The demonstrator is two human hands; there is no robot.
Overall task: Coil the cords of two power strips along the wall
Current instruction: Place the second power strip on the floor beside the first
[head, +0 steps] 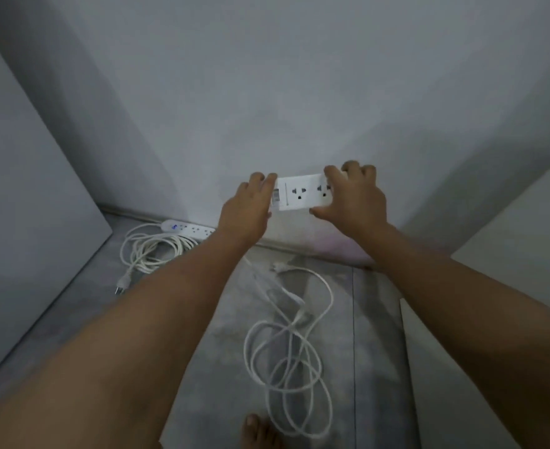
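I hold a white power strip [299, 194] up in front of the wall, above the floor. My left hand [246, 210] grips its left end by the switch. My right hand [353, 197] covers its right end, thumb under the lower edge. Its white cord [286, 354] hangs down and lies in loose tangled loops on the floor between my arms. A second white power strip [189, 229] lies on the floor along the wall at the left, with its cord [152, 251] bundled in front of it and its plug [121, 285] pointing toward me.
Grey wall [267, 92] straight ahead, meeting the grey floor [377, 319] at a skirting line. A pale panel [24, 205] leans at the left. A light surface [526, 238] stands at the right. My bare foot [257, 432] is at the bottom edge.
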